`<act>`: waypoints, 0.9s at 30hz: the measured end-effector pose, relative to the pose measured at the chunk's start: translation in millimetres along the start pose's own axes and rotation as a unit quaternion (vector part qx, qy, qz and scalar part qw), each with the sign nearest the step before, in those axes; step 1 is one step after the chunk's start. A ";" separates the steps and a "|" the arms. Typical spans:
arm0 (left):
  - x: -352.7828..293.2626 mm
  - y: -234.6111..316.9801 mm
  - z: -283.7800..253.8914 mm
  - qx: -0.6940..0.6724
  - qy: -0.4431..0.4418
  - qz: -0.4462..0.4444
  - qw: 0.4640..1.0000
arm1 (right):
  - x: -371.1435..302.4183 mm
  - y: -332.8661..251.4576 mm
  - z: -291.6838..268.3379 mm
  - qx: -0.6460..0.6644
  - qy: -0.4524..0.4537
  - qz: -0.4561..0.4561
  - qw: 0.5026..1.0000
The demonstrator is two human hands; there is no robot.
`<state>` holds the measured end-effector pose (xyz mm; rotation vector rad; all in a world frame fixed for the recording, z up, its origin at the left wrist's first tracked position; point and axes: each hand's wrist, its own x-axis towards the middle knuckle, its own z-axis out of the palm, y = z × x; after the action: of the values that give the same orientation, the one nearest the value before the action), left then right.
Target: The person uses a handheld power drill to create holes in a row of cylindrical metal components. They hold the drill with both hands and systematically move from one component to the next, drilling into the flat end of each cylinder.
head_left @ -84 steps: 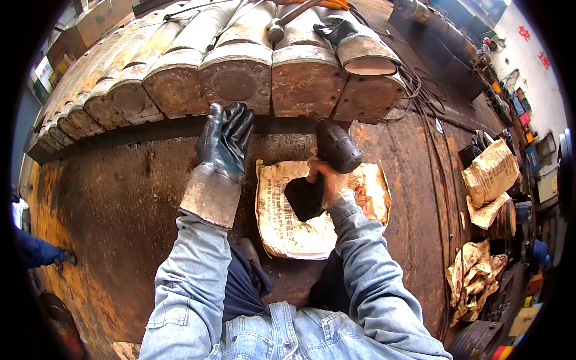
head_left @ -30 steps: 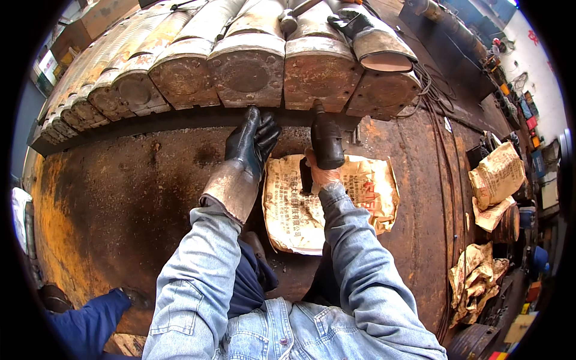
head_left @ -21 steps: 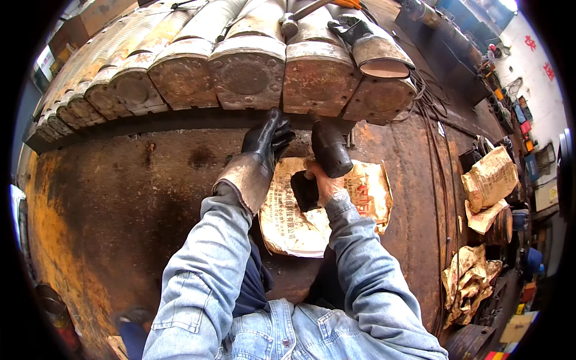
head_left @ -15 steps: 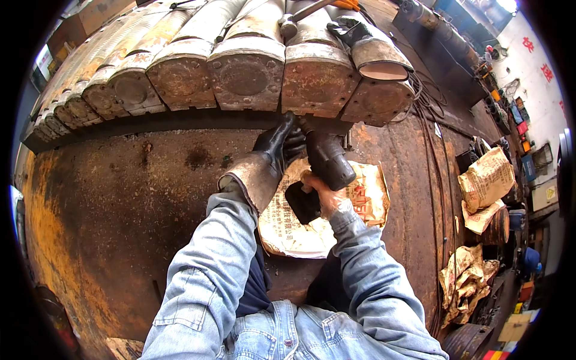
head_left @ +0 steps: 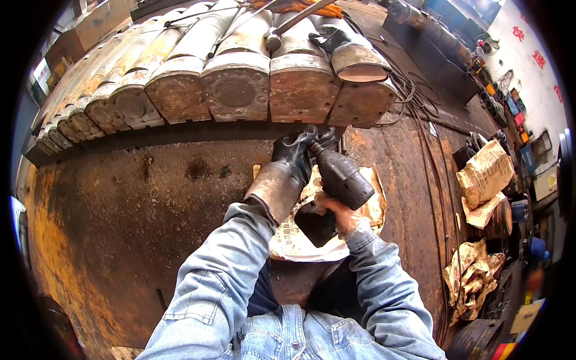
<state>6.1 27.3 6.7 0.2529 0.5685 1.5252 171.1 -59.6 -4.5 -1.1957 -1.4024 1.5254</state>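
Observation:
My right hand [head_left: 342, 214], ungloved, grips the handle of a dark grey cordless impact wrench [head_left: 346, 177]. Its block-shaped battery base points toward me and its nose points away, at the lower edge of the steel block ends. My left hand [head_left: 294, 162] wears a black-coated work glove with a wide tan cuff. Its fingers close round the wrench's front end, where the tip is partly hidden by the glove. Just beyond are a dark beam [head_left: 198, 131] and the rusty square end [head_left: 301, 87] of one large cylinder. A flattened paper sack [head_left: 294, 241] lies beneath the wrench.
Several large cylinders with square ends lie in a row on the beam. On top rest a hammer [head_left: 273, 42], another glove [head_left: 360, 60] and an orange item [head_left: 324, 10]. Cables [head_left: 423, 120] trail at right, near crumpled paper sacks [head_left: 471, 279]. Rusty steel plate forms the floor.
My left hand has shifted right and closed round the wrench's front end. The wrench, in my right hand, sits slightly farther right and nearer to me. The view has also shifted a little.

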 end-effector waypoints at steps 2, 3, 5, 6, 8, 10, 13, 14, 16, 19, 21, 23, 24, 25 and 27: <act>-0.4 -3.6 6.5 0.017 0.023 0.026 0.999 | -2.8 -2.9 -5.4 0.002 0.012 -0.001 1.000; -0.1 -5.7 7.7 0.023 0.025 0.031 0.999 | -3.1 -2.9 -7.1 0.005 0.016 -0.001 1.000; 0.4 -10.7 8.9 0.034 0.029 0.041 0.998 | 1.7 6.9 -14.4 0.062 -0.003 -0.003 0.998; 3.9 -10.2 4.4 -0.013 -0.007 -0.005 1.000 | 4.0 11.7 -17.3 0.091 -0.012 -0.003 0.996; 8.7 -5.8 -0.4 -0.087 -0.053 -0.078 0.992 | 6.0 17.5 -21.0 0.107 -0.027 -0.011 0.994; 3.3 -4.1 7.9 -0.119 -0.038 -0.107 0.986 | 4.8 15.7 -19.7 0.104 -0.025 -0.002 0.994; 6.4 -2.3 2.6 -0.042 0.000 -0.032 0.999 | 4.2 9.4 -17.1 0.062 -0.015 0.019 0.998; 9.2 -6.6 0.1 0.010 0.028 0.018 0.999 | 5.1 8.8 -17.4 0.046 -0.020 0.017 0.999; 16.6 -6.3 -12.7 0.048 0.010 0.037 0.998 | 5.8 10.9 -17.9 0.054 -0.026 0.015 0.998; 9.6 -5.7 -6.5 -0.114 -0.069 -0.112 0.985 | 6.8 18.3 -20.9 0.112 -0.029 0.019 0.993; 5.0 -0.8 2.4 -0.107 -0.012 -0.134 0.985 | 6.8 14.4 -21.2 0.137 -0.043 0.023 0.989; -3.7 -4.9 1.1 -0.068 0.013 -0.042 0.997 | 7.5 10.2 -21.2 0.109 -0.052 0.009 0.993; 2.9 0.6 -3.6 0.133 0.026 0.080 0.988 | 7.7 8.9 -19.9 0.095 -0.057 0.002 0.994; 9.4 5.9 -8.2 0.327 0.037 0.197 0.924 | 10.5 13.1 -18.8 0.101 -0.054 0.003 0.993; 12.2 7.1 -11.3 0.252 0.095 0.169 0.948 | 17.4 22.9 -17.8 0.113 -0.044 0.006 0.993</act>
<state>-6.3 37.4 -1.7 0.6259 1.1144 1.7234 184.5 -40.9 -29.3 -1.0115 -1.2403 1.7131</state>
